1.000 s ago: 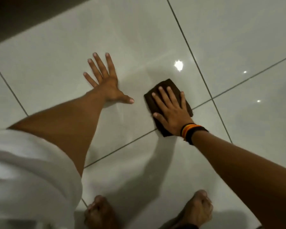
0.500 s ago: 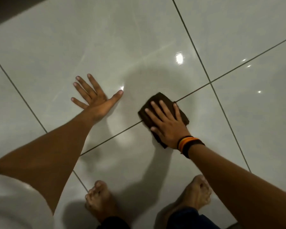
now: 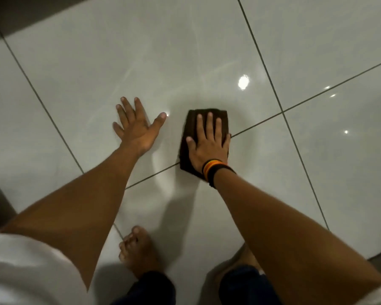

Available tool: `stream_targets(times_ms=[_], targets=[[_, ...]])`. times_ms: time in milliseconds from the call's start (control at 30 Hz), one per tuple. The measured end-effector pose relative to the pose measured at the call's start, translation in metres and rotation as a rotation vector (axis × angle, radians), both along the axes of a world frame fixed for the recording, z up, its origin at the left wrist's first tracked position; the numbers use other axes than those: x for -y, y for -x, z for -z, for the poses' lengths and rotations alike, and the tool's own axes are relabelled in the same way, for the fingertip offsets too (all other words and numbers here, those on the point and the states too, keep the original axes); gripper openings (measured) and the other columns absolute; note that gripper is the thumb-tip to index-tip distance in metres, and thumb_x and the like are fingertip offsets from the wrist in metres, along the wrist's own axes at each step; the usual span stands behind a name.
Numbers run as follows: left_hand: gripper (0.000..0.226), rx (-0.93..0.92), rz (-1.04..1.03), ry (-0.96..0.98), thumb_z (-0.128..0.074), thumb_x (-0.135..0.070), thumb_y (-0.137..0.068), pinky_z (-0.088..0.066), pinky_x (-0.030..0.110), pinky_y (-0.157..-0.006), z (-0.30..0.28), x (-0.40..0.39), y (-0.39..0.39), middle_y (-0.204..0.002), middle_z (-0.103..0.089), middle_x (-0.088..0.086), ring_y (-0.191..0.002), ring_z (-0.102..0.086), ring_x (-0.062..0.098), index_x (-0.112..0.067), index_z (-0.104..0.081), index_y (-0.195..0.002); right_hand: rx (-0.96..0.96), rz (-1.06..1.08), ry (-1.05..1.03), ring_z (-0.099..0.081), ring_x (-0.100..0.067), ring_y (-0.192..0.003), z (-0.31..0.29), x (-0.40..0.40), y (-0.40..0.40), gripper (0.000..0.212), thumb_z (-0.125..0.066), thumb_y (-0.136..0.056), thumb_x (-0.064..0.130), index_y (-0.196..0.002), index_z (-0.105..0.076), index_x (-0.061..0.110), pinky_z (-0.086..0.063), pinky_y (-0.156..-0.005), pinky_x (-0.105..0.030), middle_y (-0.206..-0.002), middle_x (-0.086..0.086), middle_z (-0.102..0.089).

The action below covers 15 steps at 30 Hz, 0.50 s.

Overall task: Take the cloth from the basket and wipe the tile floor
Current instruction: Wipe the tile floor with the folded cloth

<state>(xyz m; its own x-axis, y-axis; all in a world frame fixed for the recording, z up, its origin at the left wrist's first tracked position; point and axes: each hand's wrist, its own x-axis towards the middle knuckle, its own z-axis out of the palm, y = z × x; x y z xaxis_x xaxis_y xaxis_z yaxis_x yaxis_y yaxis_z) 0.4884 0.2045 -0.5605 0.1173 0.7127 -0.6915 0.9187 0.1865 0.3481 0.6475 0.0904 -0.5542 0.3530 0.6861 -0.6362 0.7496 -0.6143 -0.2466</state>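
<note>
A folded dark brown cloth (image 3: 220, 116) lies flat on the glossy pale tile floor (image 3: 141, 62), straddling a grout line. My right hand (image 3: 207, 143), with a striped wristband, presses flat on top of the cloth, fingers spread and pointing away from me. My left hand (image 3: 136, 130) rests palm down on the bare tile just left of the cloth, fingers apart, holding nothing. No basket is in view.
My bare left foot (image 3: 136, 249) stands on the tile below the hands, and the other foot is mostly hidden behind my right arm. Dark grout lines cross the floor. A dark strip (image 3: 31, 14) runs along the far left top edge.
My right hand has slid the cloth across the grout line and turned it so the fingers point straight ahead. My left hand has shifted on the tile, nearer the cloth.
</note>
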Motion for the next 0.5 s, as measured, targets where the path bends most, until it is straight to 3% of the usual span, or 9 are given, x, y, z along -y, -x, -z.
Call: stream_targets(times_ms=[67,133,167,200,267,333,400,500], targets=[[0.084,0.128,-0.146,-0.07,-0.051,-0.062,-0.1,-0.015,0.046,-0.131,-0.017,0.031,0.005,-0.176,-0.017,0.011,-0.163,-0.016,0.027,-0.017,-0.024,-0.167,-0.04,0.237,0.064,0.001,-0.028,-0.158,-0.021,0.029,0.011,0.072,-0.041,-0.103,0.039,-0.163,-0.006,0.021,-0.013,-0.125,-0.051,-0.173,-0.004,0.002],[0.059,0.232,-0.355,0.013,-0.063,-0.042,-0.101,-0.04,0.033,-0.115,-0.037,0.073,0.007,-0.155,-0.053,0.011,-0.143,-0.051,0.027,-0.015,-0.049,-0.152,-0.074,0.529,0.034,-0.035,-0.035,-0.147,-0.04,0.048,0.014,0.057,-0.047,-0.101,0.029,-0.154,-0.036,0.011,-0.036,-0.116,-0.044,-0.164,-0.014,-0.031],[0.051,0.24,-0.457,0.101,-0.067,-0.037,-0.1,-0.045,0.03,-0.104,-0.045,0.093,0.005,-0.144,-0.063,0.009,-0.133,-0.06,0.027,-0.014,-0.056,-0.144,-0.061,0.656,0.004,-0.05,-0.036,-0.135,-0.048,0.053,0.011,0.048,-0.05,-0.1,0.026,-0.145,-0.047,0.009,-0.044,-0.108,-0.043,-0.153,-0.016,-0.046],[0.044,0.232,-0.549,0.182,-0.07,-0.036,-0.097,-0.047,0.028,-0.096,-0.051,0.11,0.001,-0.135,-0.067,0.007,-0.125,-0.064,0.026,-0.014,-0.06,-0.135,-0.025,0.72,-0.022,-0.056,-0.036,-0.127,-0.054,0.055,0.004,0.045,-0.053,-0.099,0.026,-0.14,-0.051,0.009,-0.046,-0.105,-0.043,-0.145,-0.016,-0.051],[0.039,0.236,-0.706,0.265,-0.078,-0.034,-0.092,-0.051,0.025,-0.087,-0.056,0.136,-0.015,-0.126,-0.067,0.004,-0.117,-0.066,0.024,-0.017,-0.06,-0.123,0.044,0.657,-0.049,-0.051,-0.035,-0.13,-0.056,0.053,-0.016,0.055,-0.062,-0.095,0.027,-0.145,-0.046,0.01,-0.043,-0.109,-0.047,-0.147,-0.015,-0.047],[0.054,0.234,-0.809,0.261,-0.086,-0.033,-0.083,-0.057,0.032,-0.094,-0.053,0.149,-0.033,-0.129,-0.067,0.006,-0.118,-0.066,0.026,-0.015,-0.06,-0.126,-0.007,0.562,-0.051,-0.048,-0.035,-0.133,-0.047,0.047,-0.03,0.067,-0.072,-0.09,0.027,-0.147,-0.042,0.01,-0.042,-0.112,-0.047,-0.147,-0.015,-0.047],[0.07,0.18,-0.833,0.243,-0.092,-0.033,-0.075,-0.058,0.038,-0.1,-0.045,0.152,-0.045,-0.127,-0.069,0.006,-0.113,-0.068,0.026,-0.012,-0.055,-0.13,-0.116,0.59,-0.018,-0.056,-0.034,-0.125,-0.033,0.043,-0.028,0.068,-0.078,-0.083,0.025,-0.141,-0.044,0.014,-0.048,-0.108,-0.045,-0.137,-0.014,-0.056],[0.061,0.097,-0.796,0.285,-0.091,-0.033,-0.075,-0.058,0.035,-0.091,-0.035,0.147,-0.047,-0.119,-0.073,0.008,-0.104,-0.07,0.028,-0.011,-0.062,-0.124,-0.234,0.759,0.093,-0.067,-0.032,-0.1,-0.021,0.05,-0.017,0.056,-0.079,-0.077,0.021,-0.126,-0.053,0.013,-0.058,-0.092,-0.043,-0.114,-0.012,-0.067]])
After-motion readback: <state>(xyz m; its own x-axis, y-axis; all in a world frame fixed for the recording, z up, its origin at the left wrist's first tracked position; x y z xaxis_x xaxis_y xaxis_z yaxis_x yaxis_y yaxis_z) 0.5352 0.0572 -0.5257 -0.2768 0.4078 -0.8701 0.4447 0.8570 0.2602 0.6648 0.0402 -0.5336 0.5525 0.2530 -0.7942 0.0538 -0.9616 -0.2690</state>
